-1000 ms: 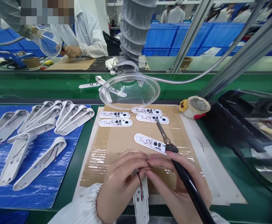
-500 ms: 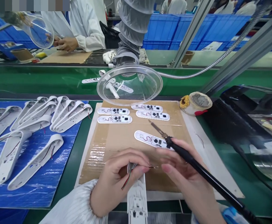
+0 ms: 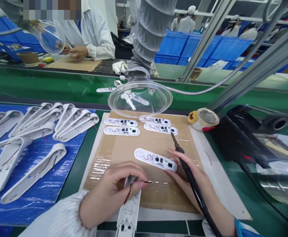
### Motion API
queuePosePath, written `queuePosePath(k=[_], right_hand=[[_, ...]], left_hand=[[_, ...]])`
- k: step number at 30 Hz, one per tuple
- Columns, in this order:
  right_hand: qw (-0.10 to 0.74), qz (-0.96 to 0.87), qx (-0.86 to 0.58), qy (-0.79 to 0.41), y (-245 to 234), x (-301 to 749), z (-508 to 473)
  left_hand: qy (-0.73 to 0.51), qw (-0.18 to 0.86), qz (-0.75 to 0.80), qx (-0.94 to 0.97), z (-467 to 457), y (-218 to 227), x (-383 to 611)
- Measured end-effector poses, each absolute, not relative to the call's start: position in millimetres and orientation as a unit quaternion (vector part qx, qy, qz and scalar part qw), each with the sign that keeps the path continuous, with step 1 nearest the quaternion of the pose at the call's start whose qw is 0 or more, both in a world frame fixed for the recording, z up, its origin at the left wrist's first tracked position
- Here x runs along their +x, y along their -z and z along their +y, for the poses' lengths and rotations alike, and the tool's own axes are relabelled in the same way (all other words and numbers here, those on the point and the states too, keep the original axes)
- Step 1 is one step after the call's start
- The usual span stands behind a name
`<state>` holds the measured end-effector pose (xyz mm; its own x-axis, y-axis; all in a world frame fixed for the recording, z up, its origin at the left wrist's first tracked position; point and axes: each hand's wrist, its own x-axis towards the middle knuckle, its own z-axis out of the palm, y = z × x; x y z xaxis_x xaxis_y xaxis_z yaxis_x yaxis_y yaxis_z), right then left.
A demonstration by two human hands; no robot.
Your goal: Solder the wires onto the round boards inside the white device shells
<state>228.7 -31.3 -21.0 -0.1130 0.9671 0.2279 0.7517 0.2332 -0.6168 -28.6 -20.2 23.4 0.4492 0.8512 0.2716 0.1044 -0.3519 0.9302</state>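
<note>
My left hand [image 3: 114, 187] is closed in a pinch on thin red and black wires [image 3: 128, 195] that come out of a white plastic housing [image 3: 128, 214] lying at the near edge of the cardboard mat [image 3: 124, 153]. My right hand [image 3: 195, 184] grips a black soldering iron [image 3: 183, 161], its tip pointing up and away toward the far boards. A white oblong circuit board [image 3: 155, 159] lies on the mat just beyond both hands, touching my right fingers. Several more such boards [image 3: 121, 126] lie in two pairs at the mat's far side.
A clear fume hood [image 3: 140, 98] on a grey ribbed hose hangs over the mat's far edge. Several white housings [image 3: 42, 131] lie on a blue sheet at left. A sponge holder [image 3: 203, 119] and black equipment [image 3: 245, 138] stand at right. Another person works across the green conveyor [image 3: 47, 87].
The near circuit board has shifted left and closer to me. My right hand swung the iron so that its tip now points toward the far right boards. My left hand keeps pinching the wires.
</note>
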Motion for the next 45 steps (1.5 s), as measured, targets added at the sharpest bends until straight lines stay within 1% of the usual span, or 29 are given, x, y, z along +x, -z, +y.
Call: queuePosePath(k=[3, 5, 8, 10, 12, 14, 16, 20, 24, 27, 32, 35, 38, 40, 42, 45], right_hand=[[0.288, -0.757, -0.541, -0.226, 16.2, 221.0, -36.1], [0.277, -0.770, -0.519, -0.248, 15.2, 218.9, -39.0], [0.290, -0.752, -0.535, -0.255, 19.7, 218.9, -42.8], [0.309, -0.737, -0.538, -0.269, 24.7, 217.6, -45.1], [0.318, -0.735, -0.518, -0.300, 28.1, 213.3, -47.3], [0.319, -0.739, -0.497, -0.324, 28.9, 206.1, -49.5], [0.324, -0.737, -0.495, -0.328, 27.8, 197.4, -51.3], [0.361, -0.705, -0.514, -0.329, 26.7, 182.2, -53.0], [0.387, -0.682, -0.517, -0.343, 26.7, 174.9, -51.9], [0.387, -0.679, -0.531, -0.327, 24.9, 172.6, -49.7], [0.402, -0.680, -0.532, -0.304, 17.9, 175.7, -51.8], [0.449, -0.648, -0.570, -0.230, 10.8, 190.1, -55.6], [0.534, -0.595, -0.586, -0.135, 7.8, 210.5, -53.8], [0.605, -0.551, -0.567, -0.094, 9.8, 220.6, -49.5], [0.656, -0.510, -0.550, -0.081, 13.5, 224.8, -45.9], [0.653, -0.492, -0.560, -0.131, 16.9, 222.8, -46.1]], left_hand=[[-0.331, 0.444, 0.318, 0.770, -11.2, -31.7, -47.8], [-0.256, 0.398, 0.310, 0.825, -1.4, -45.3, -65.5], [-0.149, 0.266, 0.311, 0.900, 15.2, -70.9, -82.6], [-0.116, 0.166, 0.304, 0.931, 24.4, -79.9, -78.1], [-0.105, 0.061, 0.272, 0.955, 31.7, -75.5, -60.8], [-0.103, -0.031, 0.228, 0.968, 38.1, -58.7, -38.2], [-0.111, -0.057, 0.207, 0.970, 44.0, -36.6, -19.8], [-0.166, -0.039, 0.242, 0.955, 45.6, -8.0, -10.8], [-0.247, 0.049, 0.327, 0.911, 23.5, -5.9, -16.8], [-0.255, 0.110, 0.359, 0.891, 2.0, -4.6, -16.8], [-0.258, 0.139, 0.400, 0.868, -10.4, 0.5, -12.6], [-0.259, 0.148, 0.421, 0.856, -7.7, -0.4, -10.2], [-0.263, 0.148, 0.430, 0.851, -5.6, -1.1, -8.4], [-0.264, 0.147, 0.429, 0.852, -5.3, -0.3, -8.1], [-0.263, 0.144, 0.425, 0.854, -5.4, 0.8, -8.6], [-0.261, 0.141, 0.417, 0.859, -5.8, 1.7, -9.5]])
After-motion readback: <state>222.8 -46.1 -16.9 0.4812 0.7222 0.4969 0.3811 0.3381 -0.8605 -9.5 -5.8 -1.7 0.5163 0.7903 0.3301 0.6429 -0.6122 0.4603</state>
